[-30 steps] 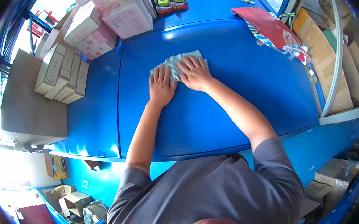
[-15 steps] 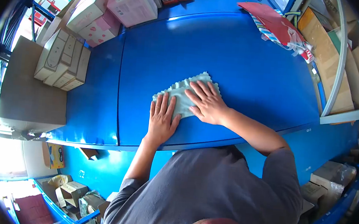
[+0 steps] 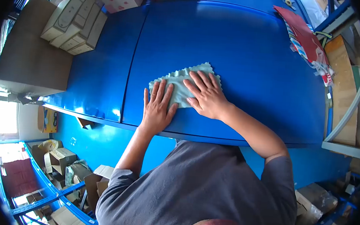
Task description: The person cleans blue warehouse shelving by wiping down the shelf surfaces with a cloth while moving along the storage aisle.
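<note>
Your left hand (image 3: 157, 109) and right hand (image 3: 209, 98) lie flat, fingers extended, gripping nothing, on a scalloped cloth (image 3: 180, 92) at mid-frame. The step in hand appears to be pressing it against the blue table (image 3: 254, 76); any next stroke calls for even palm pressure. Folds beneath your palms cannot be judged. Pale boxes (image 3: 75, 23) stand upper left.

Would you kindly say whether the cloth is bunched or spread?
Mostly spread: the cloth lies flattened beneath left hand and right hand, its far edge rippled.
</note>
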`<state>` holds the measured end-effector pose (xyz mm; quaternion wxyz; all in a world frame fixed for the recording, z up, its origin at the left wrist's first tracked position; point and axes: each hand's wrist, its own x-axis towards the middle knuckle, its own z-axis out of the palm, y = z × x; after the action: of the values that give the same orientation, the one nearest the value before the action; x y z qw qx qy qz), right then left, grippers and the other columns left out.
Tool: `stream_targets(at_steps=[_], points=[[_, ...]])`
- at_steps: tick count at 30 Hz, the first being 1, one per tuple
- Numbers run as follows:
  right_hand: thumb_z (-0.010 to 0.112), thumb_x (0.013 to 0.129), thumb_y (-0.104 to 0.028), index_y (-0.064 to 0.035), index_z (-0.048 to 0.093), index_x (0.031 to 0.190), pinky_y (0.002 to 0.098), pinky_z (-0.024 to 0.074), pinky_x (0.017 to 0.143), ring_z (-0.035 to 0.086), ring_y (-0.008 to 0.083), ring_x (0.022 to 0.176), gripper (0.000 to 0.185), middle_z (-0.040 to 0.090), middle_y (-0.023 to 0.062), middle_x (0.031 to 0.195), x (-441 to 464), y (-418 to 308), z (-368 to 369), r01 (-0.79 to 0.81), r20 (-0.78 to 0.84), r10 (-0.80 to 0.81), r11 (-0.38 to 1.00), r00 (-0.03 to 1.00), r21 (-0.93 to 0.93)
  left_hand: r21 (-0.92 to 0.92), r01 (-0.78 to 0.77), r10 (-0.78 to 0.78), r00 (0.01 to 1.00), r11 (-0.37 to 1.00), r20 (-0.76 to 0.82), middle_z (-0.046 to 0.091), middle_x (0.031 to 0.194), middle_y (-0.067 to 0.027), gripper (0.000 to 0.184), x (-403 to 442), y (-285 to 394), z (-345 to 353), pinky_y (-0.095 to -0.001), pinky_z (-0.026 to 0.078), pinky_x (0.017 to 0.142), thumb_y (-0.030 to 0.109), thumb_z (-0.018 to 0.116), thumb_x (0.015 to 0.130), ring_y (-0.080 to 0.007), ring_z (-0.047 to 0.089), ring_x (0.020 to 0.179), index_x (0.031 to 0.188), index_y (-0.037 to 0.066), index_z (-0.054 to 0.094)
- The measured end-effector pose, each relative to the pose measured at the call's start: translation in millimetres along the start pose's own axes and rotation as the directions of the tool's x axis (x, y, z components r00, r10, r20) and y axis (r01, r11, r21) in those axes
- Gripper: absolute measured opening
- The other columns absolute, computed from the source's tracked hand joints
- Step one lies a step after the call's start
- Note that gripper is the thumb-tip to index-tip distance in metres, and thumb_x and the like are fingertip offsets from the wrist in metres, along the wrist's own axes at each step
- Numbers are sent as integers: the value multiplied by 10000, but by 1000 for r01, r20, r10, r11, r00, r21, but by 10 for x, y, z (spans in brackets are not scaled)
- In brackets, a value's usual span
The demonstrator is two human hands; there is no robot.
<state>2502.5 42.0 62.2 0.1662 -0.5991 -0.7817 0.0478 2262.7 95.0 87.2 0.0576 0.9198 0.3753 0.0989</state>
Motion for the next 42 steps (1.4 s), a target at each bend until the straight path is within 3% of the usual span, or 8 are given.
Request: stream_targets(at_steps=[7,10,12,17,27,42], points=[[411,1050,-437,-114,407,1597,616,98,1251,223,411,1571,636,298,184,1690,764,226,288,-22,-11,22,999,1000,-35,54,68,-64,995,996,-79,330,1674,-185,618,573,-537,278,-664,58,1244,450,396,1093,-409,193,1585,1606,105,398],[400,1048,-448,-145,430,1590,604,127,1244,255,380,1564,622,345,150,1678,1069,347,346,-42,-23,41,997,999,-67,109,74,-60,990,991,-128,344,1666,-189,605,939,-676,388,-678,96,1235,436,391,1092,-417,224,1574,1597,102,407],[411,1040,-458,-166,469,1572,587,160,1233,293,358,1551,610,396,119,1658,1256,449,382,-62,-93,52,993,994,-100,120,74,-47,976,990,-212,378,1644,-196,594,1174,-755,455,-696,176,1212,425,403,1085,-430,281,1549,1578,93,425],[411,1033,-463,-176,506,1551,567,181,1226,325,344,1538,599,422,97,1647,1675,749,502,-99,-130,86,990,988,-98,100,68,-42,969,993,-242,405,1624,-201,588,1632,-923,502,-707,248,1179,414,427,1073,-441,322,1525,1566,93,435],[402,1052,-463,-193,523,1538,512,223,1218,358,314,1515,569,432,64,1641,2101,991,416,-180,-191,146,967,971,-179,114,148,-110,953,983,-283,421,1619,-182,565,2171,-1051,589,-702,279,1166,387,432,1062,-430,350,1512,1555,110,455],[418,1036,-443,-121,567,1488,537,228,1158,385,343,1461,575,478,129,1597,1848,877,408,-201,-243,173,975,954,-93,95,151,-126,964,984,-234,420,1635,-126,580,2144,-1149,663,-686,264,1179,419,479,1040,-409,345,1522,1568,181,463]])
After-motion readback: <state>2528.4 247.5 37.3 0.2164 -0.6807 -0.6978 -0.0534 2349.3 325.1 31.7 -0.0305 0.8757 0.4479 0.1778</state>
